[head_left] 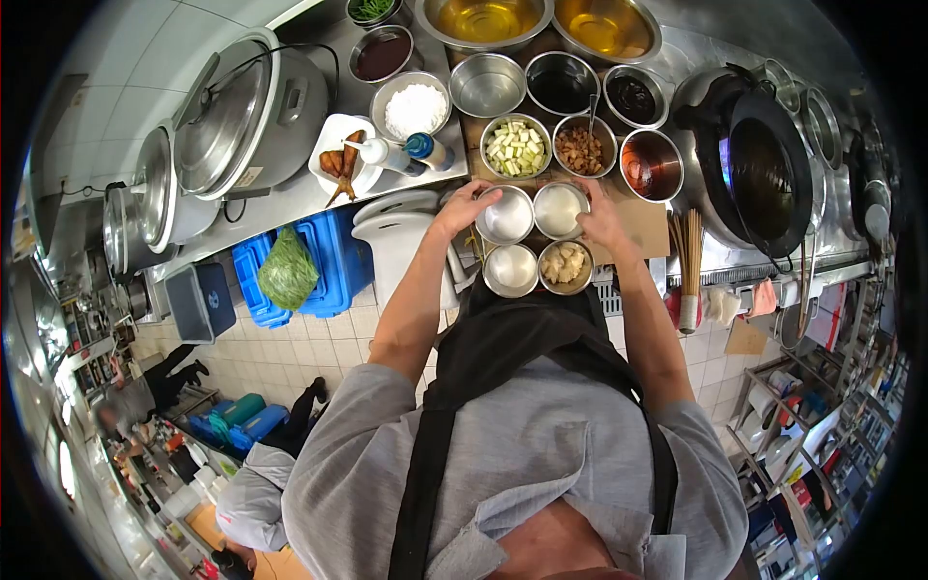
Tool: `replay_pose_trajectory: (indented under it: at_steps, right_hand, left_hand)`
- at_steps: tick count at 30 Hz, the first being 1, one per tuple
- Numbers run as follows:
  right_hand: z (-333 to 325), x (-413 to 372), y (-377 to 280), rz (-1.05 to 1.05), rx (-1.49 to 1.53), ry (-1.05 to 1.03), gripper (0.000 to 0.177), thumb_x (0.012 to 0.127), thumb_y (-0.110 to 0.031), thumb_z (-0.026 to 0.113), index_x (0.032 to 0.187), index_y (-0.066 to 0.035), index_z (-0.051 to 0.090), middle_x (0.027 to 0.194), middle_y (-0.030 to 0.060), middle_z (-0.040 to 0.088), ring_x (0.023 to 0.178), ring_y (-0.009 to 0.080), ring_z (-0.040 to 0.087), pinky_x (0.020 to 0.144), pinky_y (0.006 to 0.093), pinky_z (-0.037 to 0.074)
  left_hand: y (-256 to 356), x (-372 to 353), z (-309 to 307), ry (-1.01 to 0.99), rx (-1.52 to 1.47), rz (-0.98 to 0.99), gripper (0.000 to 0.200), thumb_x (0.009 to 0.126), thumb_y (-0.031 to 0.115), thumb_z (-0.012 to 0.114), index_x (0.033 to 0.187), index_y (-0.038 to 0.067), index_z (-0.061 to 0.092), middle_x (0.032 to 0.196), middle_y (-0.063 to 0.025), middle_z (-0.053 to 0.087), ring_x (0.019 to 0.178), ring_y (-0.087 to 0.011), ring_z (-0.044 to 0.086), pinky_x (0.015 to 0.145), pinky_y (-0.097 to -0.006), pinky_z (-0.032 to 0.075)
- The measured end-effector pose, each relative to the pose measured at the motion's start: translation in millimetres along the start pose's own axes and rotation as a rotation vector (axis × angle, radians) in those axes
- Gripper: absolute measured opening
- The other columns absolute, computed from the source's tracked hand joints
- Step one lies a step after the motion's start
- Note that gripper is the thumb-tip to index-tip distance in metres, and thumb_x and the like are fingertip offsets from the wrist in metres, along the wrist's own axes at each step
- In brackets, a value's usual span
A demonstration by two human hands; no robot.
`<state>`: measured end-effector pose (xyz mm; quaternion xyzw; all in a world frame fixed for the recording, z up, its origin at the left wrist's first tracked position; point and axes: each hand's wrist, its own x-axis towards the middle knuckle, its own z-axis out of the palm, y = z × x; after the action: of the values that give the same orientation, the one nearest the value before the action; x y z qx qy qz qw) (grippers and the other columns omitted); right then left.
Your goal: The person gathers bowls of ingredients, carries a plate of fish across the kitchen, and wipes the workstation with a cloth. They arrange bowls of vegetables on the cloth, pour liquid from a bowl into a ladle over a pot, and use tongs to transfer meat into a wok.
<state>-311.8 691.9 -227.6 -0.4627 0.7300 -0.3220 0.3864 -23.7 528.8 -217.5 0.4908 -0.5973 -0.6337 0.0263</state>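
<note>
My left hand [464, 207] is curled around the outer side of a small metal bowl [506, 215], with the thumb at its rim. On the other side, my right hand [601, 217] grips the rim of a second metal bowl [561, 210] with whitish contents. These two bowls stand side by side. Closer to my apron are a third metal bowl [510, 271], pale inside, and a bowl of pale yellow chopped bits [566, 265]. Just beyond my hands stand a bowl of diced pale-green vegetable [516, 147] and a bowl of brown chopped pieces [583, 147] with a spoon.
A wok [768, 174] stands at the right, near a bamboo brush [687, 271]. Bowls of dark sauce [561, 83], red liquid [651, 165] and white powder [416, 109] fill the counter. Large cookers [253, 116] line the left; a blue bin [340, 261] sits below. Other people are behind.
</note>
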Motion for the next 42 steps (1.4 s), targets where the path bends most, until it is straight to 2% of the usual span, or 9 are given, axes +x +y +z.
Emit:
replay_pose_trajectory:
  at_steps: [8, 15, 19, 22, 26, 31, 34, 37, 42]
  right_hand:
    - [-10, -69, 26, 0.197, 0.349, 0.097, 0.062, 0.098, -0.03, 0.069, 0.148, 0.0, 0.046, 0.112, 0.0098, 0.063, 0.09, 0.0163, 0.063, 0.078, 0.0295, 0.054]
    - [8, -156, 24, 0.376, 0.515, 0.062, 0.056, 0.102, -0.034, 0.063, 0.148, -0.005, 0.049, 0.121, 0.0075, 0.057, 0.084, 0.0159, 0.065, 0.06, 0.0276, 0.055]
    - [32, -142, -8, 0.342, 0.503, 0.045, 0.065, 0.102, -0.039, 0.061, 0.155, -0.006, 0.04, 0.135, 0.0138, 0.054, 0.091, 0.0193, 0.068, 0.053, 0.028, 0.058]
    - [31, -126, -27, 0.379, 0.422, 0.046, 0.067, 0.103, -0.041, 0.058, 0.158, -0.008, 0.036, 0.149, 0.017, 0.047, 0.109, 0.0239, 0.066, 0.058, 0.0295, 0.061]
    - [32, -120, -25, 0.338, 0.396, 0.034, 0.073, 0.102, -0.045, 0.059, 0.158, -0.007, 0.034, 0.15, 0.0199, 0.047, 0.108, 0.0254, 0.067, 0.058, 0.0297, 0.061]
    - [32, -111, -29, 0.345, 0.374, 0.031, 0.08, 0.099, -0.052, 0.061, 0.158, -0.005, 0.034, 0.146, 0.0222, 0.052, 0.102, 0.0274, 0.069, 0.052, 0.0288, 0.06]
    - [24, -114, -44, 0.388, 0.325, -0.003, 0.078, 0.098, -0.053, 0.06, 0.156, -0.005, 0.038, 0.145, 0.0229, 0.052, 0.11, 0.0306, 0.067, 0.069, 0.0347, 0.062]
    - [41, -98, 32, 0.172, -0.034, 0.109, 0.073, 0.099, -0.052, 0.059, 0.154, -0.006, 0.042, 0.143, 0.0248, 0.053, 0.119, 0.0337, 0.063, 0.094, 0.0394, 0.055]
    - [16, -76, -21, 0.129, 0.22, 0.213, 0.072, 0.102, -0.054, 0.053, 0.148, 0.001, 0.048, 0.143, 0.0247, 0.053, 0.13, 0.0367, 0.054, 0.11, 0.0418, 0.041]
  left_hand:
    - [-33, -36, -4, 0.167, -0.483, -0.053, 0.045, 0.096, 0.047, 0.07, 0.12, 0.009, 0.064, 0.106, -0.0029, 0.068, 0.095, -0.0121, 0.062, 0.08, -0.0324, 0.053]
    - [-82, -103, 19, -0.068, -0.651, -0.348, 0.063, 0.1, 0.061, 0.056, 0.132, 0.007, 0.051, 0.121, -0.0148, 0.059, 0.103, -0.028, 0.064, 0.088, -0.0495, 0.059]
    - [-50, -117, 48, -0.143, -0.794, -0.413, 0.09, 0.097, 0.074, 0.046, 0.15, 0.003, 0.032, 0.149, -0.02, 0.041, 0.133, -0.0419, 0.049, 0.101, -0.0698, 0.046]
    - [-44, -114, 56, -0.037, -0.836, -0.433, 0.096, 0.095, 0.078, 0.045, 0.154, 0.004, 0.028, 0.15, -0.0206, 0.04, 0.134, -0.0407, 0.049, 0.103, -0.0711, 0.043]
    - [-44, -112, 60, -0.031, -0.833, -0.439, 0.108, 0.092, 0.082, 0.044, 0.16, 0.003, 0.017, 0.156, -0.0219, 0.033, 0.142, -0.0415, 0.04, 0.104, -0.0712, 0.042]
    - [-50, -109, 59, -0.02, -0.848, -0.445, 0.104, 0.092, 0.082, 0.044, 0.158, 0.004, 0.024, 0.155, -0.0207, 0.034, 0.142, -0.0409, 0.041, 0.103, -0.0718, 0.042]
    - [-50, -109, 59, -0.028, -0.844, -0.445, 0.104, 0.092, 0.082, 0.044, 0.158, 0.004, 0.025, 0.156, -0.0206, 0.034, 0.141, -0.0413, 0.041, 0.103, -0.0721, 0.042]
    - [-37, -114, 61, -0.009, -0.8, -0.428, 0.106, 0.091, 0.083, 0.044, 0.158, 0.003, 0.023, 0.156, -0.021, 0.033, 0.142, -0.0425, 0.04, 0.105, -0.0724, 0.04]
    - [-25, -116, 68, 0.052, -0.746, -0.432, 0.104, 0.09, 0.085, 0.042, 0.155, 0.004, 0.03, 0.153, -0.0212, 0.04, 0.14, -0.0429, 0.043, 0.104, -0.0715, 0.041]
